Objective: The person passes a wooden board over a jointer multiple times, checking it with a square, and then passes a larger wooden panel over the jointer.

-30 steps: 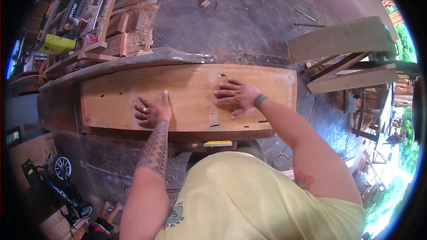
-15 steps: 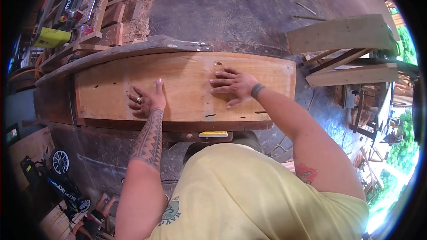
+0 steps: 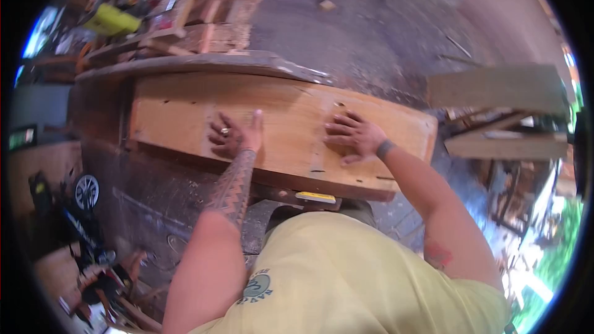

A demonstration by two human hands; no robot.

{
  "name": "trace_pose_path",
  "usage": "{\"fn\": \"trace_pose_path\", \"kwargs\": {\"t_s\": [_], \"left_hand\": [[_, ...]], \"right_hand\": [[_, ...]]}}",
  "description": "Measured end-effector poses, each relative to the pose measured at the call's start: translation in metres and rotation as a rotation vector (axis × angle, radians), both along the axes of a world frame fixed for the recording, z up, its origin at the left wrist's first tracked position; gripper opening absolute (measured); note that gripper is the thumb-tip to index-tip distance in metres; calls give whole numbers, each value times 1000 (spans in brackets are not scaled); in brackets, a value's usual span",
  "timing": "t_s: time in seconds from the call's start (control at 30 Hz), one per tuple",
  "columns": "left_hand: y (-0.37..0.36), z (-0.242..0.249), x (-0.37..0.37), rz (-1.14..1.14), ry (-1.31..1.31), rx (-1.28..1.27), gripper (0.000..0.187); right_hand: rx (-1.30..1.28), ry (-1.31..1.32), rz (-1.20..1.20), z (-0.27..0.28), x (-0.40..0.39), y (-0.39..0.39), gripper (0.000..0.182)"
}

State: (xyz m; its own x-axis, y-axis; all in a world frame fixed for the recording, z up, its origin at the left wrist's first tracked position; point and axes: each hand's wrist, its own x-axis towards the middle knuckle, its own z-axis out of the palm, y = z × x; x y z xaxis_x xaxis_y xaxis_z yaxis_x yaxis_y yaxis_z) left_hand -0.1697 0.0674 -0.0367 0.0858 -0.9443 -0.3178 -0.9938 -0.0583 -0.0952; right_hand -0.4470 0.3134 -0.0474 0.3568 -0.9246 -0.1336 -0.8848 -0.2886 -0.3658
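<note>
A cluttered woodshop with a dusty concrete floor [image 3: 371, 31] surrounds a long, pale wooden slab [image 3: 179, 117] that lies across a darker, heavier timber [image 3: 204, 62], whose curved edge shows along the slab's far side. The left hand [image 3: 232, 136] rests near the middle of the slab, fingers partly curled and a ring showing, gripping nothing. The right hand [image 3: 352, 136] lies flat and open toward the slab's right end, fingers spread, just beside a small dark hole [image 3: 339, 104] in the wood. Both hands press on the top face only, so nothing visible pins the slab; if weight leans onto the near edge, I judge it could tip or slide off its support toward the person's legs. The slots and rough spots near that near edge could also give splinters to bare palms dragged across the grain. A yellow-topped tool [image 3: 315, 197], perhaps a level, sits just below the near edge in front of the yellow shirt [image 3: 346, 272] and might be knocked off by a hip. Outward to the right, loose planks [image 3: 495, 86] sit stacked on a stand, well apart from the slab. At the far left, a yellow-green power saw [image 3: 114, 20] sits among lumber offcuts and sawdust, and small wood scraps [image 3: 326, 5] dot the floor, a tripping risk when stepping around the slab.
</note>
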Motion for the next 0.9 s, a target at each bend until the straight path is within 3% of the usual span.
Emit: {"fn": "trace_pose_path", "kwargs": {"t_s": [0.43, 0.9], "left_hand": [[-4, 21, 12, 15, 139, 59, 123], [1, 12, 7, -8, 129, -67, 116]], "right_hand": [[36, 137, 50, 2, 7, -7, 92], [28, 51, 48, 5, 4, -8, 92]]}}
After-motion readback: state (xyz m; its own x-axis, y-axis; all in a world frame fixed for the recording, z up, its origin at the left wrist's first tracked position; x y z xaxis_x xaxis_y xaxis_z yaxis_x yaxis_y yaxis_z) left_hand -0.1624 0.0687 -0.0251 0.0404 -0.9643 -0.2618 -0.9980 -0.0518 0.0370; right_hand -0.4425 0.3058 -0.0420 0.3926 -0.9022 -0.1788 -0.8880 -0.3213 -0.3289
